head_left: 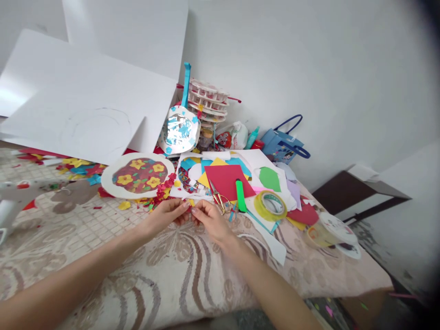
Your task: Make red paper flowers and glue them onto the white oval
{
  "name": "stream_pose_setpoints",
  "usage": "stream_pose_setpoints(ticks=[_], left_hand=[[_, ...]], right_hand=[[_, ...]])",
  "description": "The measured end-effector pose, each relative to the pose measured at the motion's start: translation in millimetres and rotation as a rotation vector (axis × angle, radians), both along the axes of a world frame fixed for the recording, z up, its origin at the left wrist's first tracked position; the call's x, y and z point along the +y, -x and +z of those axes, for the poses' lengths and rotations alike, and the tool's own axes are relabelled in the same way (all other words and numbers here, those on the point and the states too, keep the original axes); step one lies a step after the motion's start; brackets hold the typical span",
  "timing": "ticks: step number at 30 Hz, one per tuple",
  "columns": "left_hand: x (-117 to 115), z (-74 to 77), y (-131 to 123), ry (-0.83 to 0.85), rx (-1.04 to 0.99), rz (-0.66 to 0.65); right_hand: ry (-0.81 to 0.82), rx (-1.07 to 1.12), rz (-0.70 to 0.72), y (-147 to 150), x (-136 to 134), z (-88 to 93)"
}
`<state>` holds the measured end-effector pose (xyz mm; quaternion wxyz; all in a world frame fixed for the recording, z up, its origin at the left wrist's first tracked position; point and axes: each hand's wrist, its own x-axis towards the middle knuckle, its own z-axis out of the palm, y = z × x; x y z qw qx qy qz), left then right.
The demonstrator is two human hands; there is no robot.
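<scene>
Right hand [206, 214] curls near tape [261, 209] with unreadable markings.

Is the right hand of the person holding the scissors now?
No, the scissors lie partly on the red paper, beside the right hand.

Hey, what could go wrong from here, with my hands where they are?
The scissors lie close to your right hand, so a shift could knock them. The red flowers near your left hand might get brushed aside. And the small piece at your fingertips is mostly hidden, so it could get creased unnoticed.
</scene>
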<state>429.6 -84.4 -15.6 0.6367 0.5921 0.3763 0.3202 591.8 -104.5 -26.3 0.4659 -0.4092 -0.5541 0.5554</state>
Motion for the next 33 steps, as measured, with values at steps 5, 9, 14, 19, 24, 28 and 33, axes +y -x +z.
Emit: stream_pose_setpoints(ticks=[5, 9, 14, 19, 24, 28, 33], left_hand=[[1.3, -0.2, 1.4, 0.072, -0.083, 0.002], [0.3, -0.7, 4.8, 0.261, -0.207, -0.016], [-1.7, 0.6, 6.9, 0.429, -0.259, -0.052], [-1.4, 1.3, 4.4, 0.351, -0.206, -0.075], [-1.5, -2.6, 1.2, 0.052, -0.082, -0.048], [-0.5, -7.5, 1.5, 0.180, -0.147, -0.047], [2.0, -7.5, 2.1, 0.266, -0.172, -0.077]], right_hand=[[-0.084, -0.021, 0.016, -2.4, 0.6, 1.7], [-0.257, -0.074, 0.060, -7.1, 0.7, 6.3], [-0.367, -0.189, 0.054, -9.9, 0.9, 8.2], [-0.377, -0.214, 0.028, -7.6, 1.9, 5.6], [-0.239, -0.159, 0.055, -5.1, 5.5, -2.5], [-0.221, -0.140, 0.038, -5.7, 7.0, -4.6], [-0.209, -0.115, 0.041, -5.3, 6.4, -3.1]])
